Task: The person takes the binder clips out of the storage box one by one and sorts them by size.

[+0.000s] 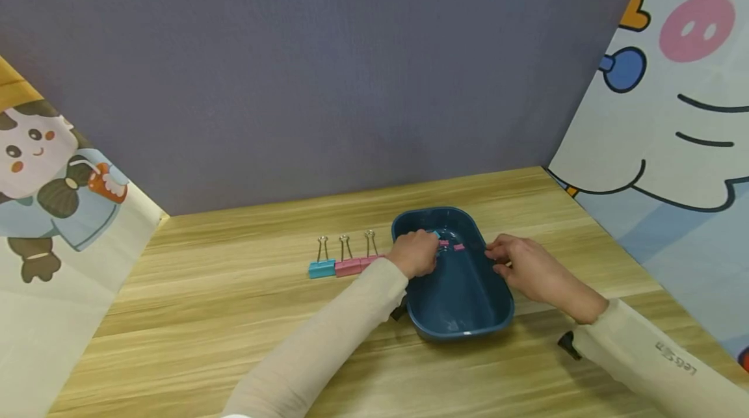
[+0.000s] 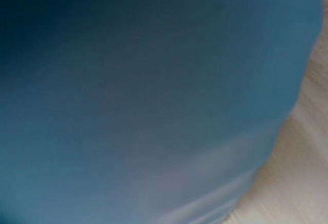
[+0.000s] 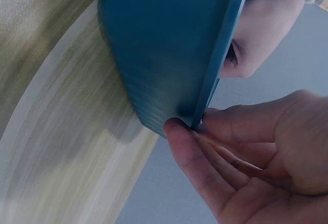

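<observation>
A dark blue plastic bin [image 1: 459,307] with rounded corners stands on the table. My right hand [image 1: 529,268] pinches its right rim, thumb on one side and fingers on the other, as the right wrist view shows [image 3: 246,152]. Over the left rim, my left hand [image 1: 414,253] reaches down into the bin with bent fingers; its fingertips are hidden, so I cannot tell what they hold. Inside, near that hand, lie small pink binder clips [image 1: 459,247] and a blue one [image 1: 436,234]. The left wrist view is filled by the bin's blurred blue wall [image 2: 179,106].
Left of the bin, a blue binder clip [image 1: 322,268] and pink binder clips [image 1: 348,267] stand in a row, handles up. A grey panel [image 1: 281,80] rises behind the wooden table [image 1: 205,314]. Cartoon-printed walls [image 1: 690,164] flank both sides.
</observation>
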`<state>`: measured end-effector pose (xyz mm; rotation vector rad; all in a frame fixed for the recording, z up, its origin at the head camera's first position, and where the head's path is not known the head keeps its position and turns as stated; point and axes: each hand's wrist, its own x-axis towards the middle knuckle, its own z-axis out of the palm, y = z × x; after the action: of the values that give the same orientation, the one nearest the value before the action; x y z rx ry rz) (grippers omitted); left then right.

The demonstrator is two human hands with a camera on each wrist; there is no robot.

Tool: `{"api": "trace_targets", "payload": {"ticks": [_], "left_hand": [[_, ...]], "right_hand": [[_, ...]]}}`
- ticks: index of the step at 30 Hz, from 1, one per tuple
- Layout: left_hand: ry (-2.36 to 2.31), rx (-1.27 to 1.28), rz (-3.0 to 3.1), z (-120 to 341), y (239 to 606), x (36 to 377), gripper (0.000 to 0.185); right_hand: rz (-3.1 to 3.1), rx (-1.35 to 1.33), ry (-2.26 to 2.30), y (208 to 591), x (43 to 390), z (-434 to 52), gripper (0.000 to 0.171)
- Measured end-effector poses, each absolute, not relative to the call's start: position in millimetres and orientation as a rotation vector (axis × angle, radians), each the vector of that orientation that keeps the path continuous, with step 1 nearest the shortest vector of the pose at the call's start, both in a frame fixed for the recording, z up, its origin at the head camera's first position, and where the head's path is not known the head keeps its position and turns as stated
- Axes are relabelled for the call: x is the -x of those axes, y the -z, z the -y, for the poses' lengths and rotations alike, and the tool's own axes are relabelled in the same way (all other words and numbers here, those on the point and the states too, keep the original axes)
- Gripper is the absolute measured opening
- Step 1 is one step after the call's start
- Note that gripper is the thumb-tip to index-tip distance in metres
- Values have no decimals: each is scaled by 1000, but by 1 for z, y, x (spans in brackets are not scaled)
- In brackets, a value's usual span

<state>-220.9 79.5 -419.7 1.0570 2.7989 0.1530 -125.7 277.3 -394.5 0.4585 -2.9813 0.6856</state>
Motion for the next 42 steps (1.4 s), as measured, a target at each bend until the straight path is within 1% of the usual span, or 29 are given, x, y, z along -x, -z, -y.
{"api": "trace_targets", "payload": {"ticks": [3,7,12,18,23,33,42], "left_hand": [[-151,-1085,-2779,-79,419,221,23],[-134,-1068,-2789,-80,418,219,12],[-131,-1017,-2790,-80,418,217,18],[-124,-1033,-2767,-80,421,215,16],[-140,-1045,-2773,-81,424,216,18],[-124,-1154,-2722,-78,421,214,17],[-140,-1155,-2715,-75,419,214,17]], "right_hand": [[2982,-454,-686,394,126,-278,24],[2987,-449,-680,393,125,-278,24],[2993,-452,-679,394,125,-278,22],[2986,-462,-694,395,124,-278,22],[2974,-466,-700,396,125,-278,22],[2944,-458,-729,397,127,-278,24],[2945,-482,-669,398,126,-278,22]]}}
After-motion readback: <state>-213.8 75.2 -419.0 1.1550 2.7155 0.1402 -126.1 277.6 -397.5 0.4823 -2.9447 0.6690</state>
